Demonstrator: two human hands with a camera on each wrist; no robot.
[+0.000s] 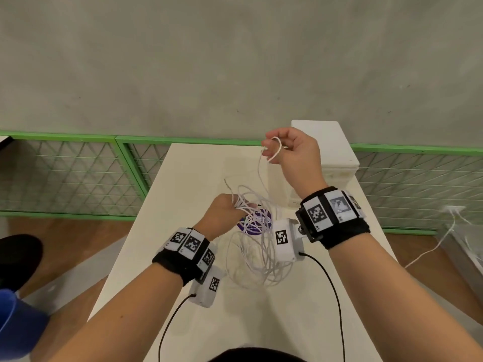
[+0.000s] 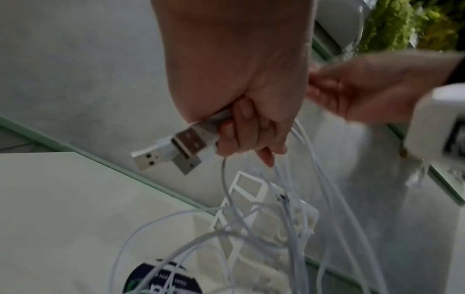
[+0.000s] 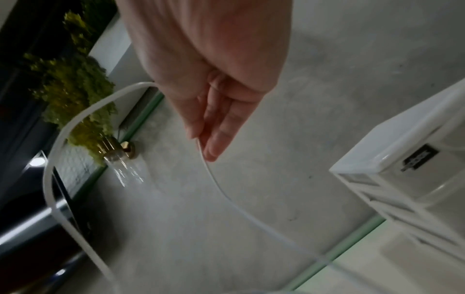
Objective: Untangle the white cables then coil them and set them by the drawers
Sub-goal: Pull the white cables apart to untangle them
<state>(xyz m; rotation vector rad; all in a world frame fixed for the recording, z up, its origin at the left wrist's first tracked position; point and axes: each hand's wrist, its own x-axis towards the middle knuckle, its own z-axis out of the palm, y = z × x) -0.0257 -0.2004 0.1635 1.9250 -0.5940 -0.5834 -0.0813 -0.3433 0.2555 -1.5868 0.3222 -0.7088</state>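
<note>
A tangle of white cables (image 1: 257, 254) lies on the white table (image 1: 183, 178) and rises into my left hand (image 1: 239, 205). That hand grips several strands together with their USB plugs (image 2: 176, 145), which stick out of the fist in the left wrist view. My right hand (image 1: 271, 150) is raised higher and farther back, holding a small loop of one white cable (image 1: 275, 150) round its fingers. This strand (image 3: 221, 187) runs down from the fingertips (image 3: 210, 151) toward the tangle. The white drawers (image 1: 329, 147) stand at the table's back right, just behind my right hand.
A round purple sticker (image 1: 252, 226) lies on the table under the cables. Green mesh fence panels (image 1: 78, 173) run behind the table on both sides. Another white cable (image 1: 439, 241) trails on the floor at the right. A black shoe (image 1: 18, 257) is at the left.
</note>
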